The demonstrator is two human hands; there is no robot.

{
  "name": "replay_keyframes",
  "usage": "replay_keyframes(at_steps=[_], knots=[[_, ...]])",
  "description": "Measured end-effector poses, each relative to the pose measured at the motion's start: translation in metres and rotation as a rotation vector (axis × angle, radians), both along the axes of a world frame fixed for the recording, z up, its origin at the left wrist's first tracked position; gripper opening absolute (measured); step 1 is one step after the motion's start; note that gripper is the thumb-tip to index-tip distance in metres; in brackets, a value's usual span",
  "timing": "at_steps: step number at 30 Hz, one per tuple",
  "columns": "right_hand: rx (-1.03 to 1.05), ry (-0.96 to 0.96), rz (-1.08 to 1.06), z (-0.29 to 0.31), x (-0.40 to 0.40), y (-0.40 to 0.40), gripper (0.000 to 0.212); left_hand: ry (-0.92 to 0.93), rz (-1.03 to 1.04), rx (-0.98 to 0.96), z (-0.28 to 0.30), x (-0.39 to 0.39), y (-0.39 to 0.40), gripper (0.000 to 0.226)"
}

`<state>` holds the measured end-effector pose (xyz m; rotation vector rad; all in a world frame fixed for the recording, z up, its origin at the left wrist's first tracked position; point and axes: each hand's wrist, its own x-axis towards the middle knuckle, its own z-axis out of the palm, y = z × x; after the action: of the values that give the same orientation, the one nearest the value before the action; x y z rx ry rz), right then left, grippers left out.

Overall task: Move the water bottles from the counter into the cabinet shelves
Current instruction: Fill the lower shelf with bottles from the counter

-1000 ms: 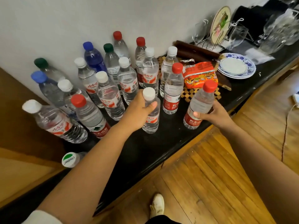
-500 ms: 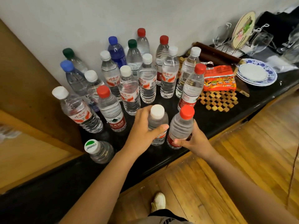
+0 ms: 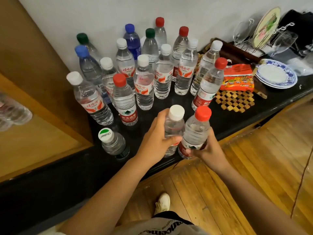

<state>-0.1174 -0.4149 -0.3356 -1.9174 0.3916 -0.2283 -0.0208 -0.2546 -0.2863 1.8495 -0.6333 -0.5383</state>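
My left hand (image 3: 156, 141) grips a white-capped water bottle (image 3: 175, 122) around its body. My right hand (image 3: 207, 150) holds a red-capped water bottle (image 3: 196, 131) by its lower half. Both bottles are side by side, touching, above the front edge of the black counter (image 3: 237, 119). Several more bottles with white, red, blue and green caps stand on the counter against the wall, among them a red-capped one (image 3: 124, 100) and a short bottle with a green-and-white cap (image 3: 112, 143). At the far left, bottles (image 3: 13, 111) show inside a wooden cabinet (image 3: 42, 133).
To the right on the counter lie a wooden trivet (image 3: 235, 100), an orange snack pack (image 3: 237, 80), blue-and-white plates (image 3: 276, 76), and a rack with glasses (image 3: 264, 39). Wooden floor and my white shoe (image 3: 163, 202) are below.
Both hands have drawn their bottles back from the group toward the counter's front edge and brought them together. The view has swung left, showing more of the cabinet.
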Motion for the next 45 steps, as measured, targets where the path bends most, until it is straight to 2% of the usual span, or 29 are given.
replay_keyframes(at_steps=[7, 13, 22, 27, 36, 45], knots=[[0.135, -0.037, 0.068, 0.053, -0.018, 0.035, 0.070, 0.148, -0.023, -0.077, 0.032, -0.018, 0.061, 0.067], [0.234, 0.046, 0.149, 0.070, -0.015, 0.095, 0.068, 0.240, 0.039, -0.092, 0.041, -0.023, 0.131, 0.063], [0.369, 0.136, 0.352, 0.062, 0.034, 0.219, 0.071, 0.231, 0.246, -0.074, 0.046, 0.001, 0.272, 0.066], [0.385, 0.079, 0.421, 0.056, 0.083, 0.286, 0.069, 0.146, 0.355, -0.093, 0.045, 0.033, 0.333, 0.061], [0.265, -0.155, 0.309, 0.033, 0.182, 0.345, 0.072, -0.048, 0.458, -0.160, 0.028, 0.119, 0.370, 0.073], [0.156, -0.095, 0.166, 0.002, 0.216, 0.348, 0.076, -0.058, 0.517, -0.148, -0.004, 0.158, 0.359, 0.075]])
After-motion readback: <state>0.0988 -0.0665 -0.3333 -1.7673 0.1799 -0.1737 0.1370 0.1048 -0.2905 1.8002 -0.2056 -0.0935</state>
